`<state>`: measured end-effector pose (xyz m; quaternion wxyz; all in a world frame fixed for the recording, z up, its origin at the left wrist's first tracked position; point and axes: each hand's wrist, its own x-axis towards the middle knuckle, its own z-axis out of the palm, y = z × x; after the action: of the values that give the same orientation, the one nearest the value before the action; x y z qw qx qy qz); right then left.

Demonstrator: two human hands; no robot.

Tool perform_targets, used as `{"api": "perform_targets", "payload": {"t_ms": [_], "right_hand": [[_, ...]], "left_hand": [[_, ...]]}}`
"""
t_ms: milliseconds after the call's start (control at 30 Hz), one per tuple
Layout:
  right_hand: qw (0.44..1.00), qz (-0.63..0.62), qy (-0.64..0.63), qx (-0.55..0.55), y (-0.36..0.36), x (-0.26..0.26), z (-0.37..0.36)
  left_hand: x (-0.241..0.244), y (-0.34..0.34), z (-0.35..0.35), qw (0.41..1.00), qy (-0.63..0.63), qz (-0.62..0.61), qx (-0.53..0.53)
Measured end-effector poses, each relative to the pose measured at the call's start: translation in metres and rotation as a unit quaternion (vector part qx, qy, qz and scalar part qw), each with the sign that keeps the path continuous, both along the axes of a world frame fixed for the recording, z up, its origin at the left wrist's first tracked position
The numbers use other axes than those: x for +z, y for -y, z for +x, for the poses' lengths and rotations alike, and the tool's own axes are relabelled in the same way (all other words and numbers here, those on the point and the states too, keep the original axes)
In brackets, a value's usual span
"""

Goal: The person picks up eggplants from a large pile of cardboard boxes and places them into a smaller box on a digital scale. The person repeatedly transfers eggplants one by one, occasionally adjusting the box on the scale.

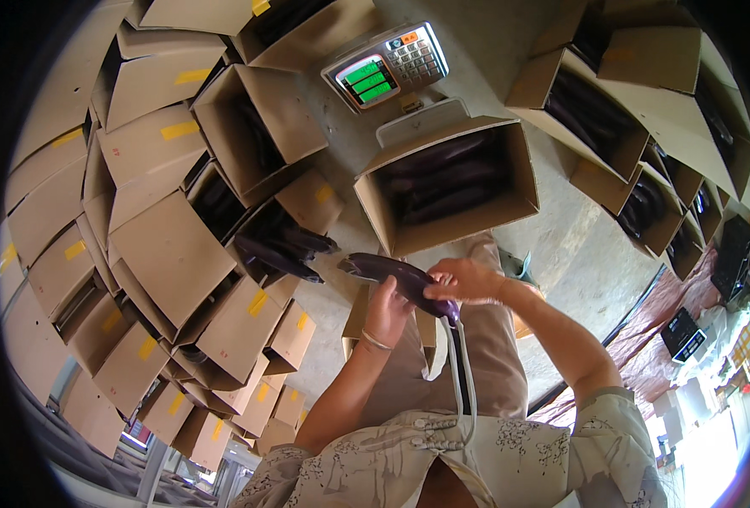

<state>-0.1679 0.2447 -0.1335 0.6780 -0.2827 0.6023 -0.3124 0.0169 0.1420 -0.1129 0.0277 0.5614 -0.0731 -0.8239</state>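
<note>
A dark purple eggplant (394, 272) lies across both hands, just on my side of an open cardboard box (457, 238). My left hand (389, 311) supports it near the middle, thumb on top. The fingers of my right hand (461, 280) grip it towards its rounded, glossy end. Inside the box, several long eggplants (448, 174) lie side by side. The box appears to rest on the platform of a digital scale, whose lit green display and keypad (388, 66) stand behind it. Left of my hands, several loose eggplants (280, 247) rest over a box, stem ends towards me.
Stacked cardboard boxes (172, 254) with yellow tape fill the left side, some open. More open boxes of eggplants (594, 114) stand at the right. A black device (683, 333) and plastic bags lie on a reddish covered surface at far right. Concrete floor (578, 235) shows between.
</note>
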Motion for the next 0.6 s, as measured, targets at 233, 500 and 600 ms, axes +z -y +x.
{"api": "perform_targets", "payload": {"t_ms": [233, 500, 600], "right_hand": [[0.900, 0.028, -0.414, -0.135, -0.013, -0.098, -0.041], [0.821, 0.087, -0.563, 0.022, 0.007, -0.160, -0.077], [0.801, 0.089, -0.586, 0.089, 0.014, -0.176, -0.077]], "left_hand": [[0.000, -0.004, 0.009, 0.998, -0.002, 0.032, 0.062], [-0.007, -0.011, 0.025, 0.998, 0.023, 0.029, 0.051], [-0.008, -0.012, 0.030, 0.998, 0.031, 0.028, 0.056]]}}
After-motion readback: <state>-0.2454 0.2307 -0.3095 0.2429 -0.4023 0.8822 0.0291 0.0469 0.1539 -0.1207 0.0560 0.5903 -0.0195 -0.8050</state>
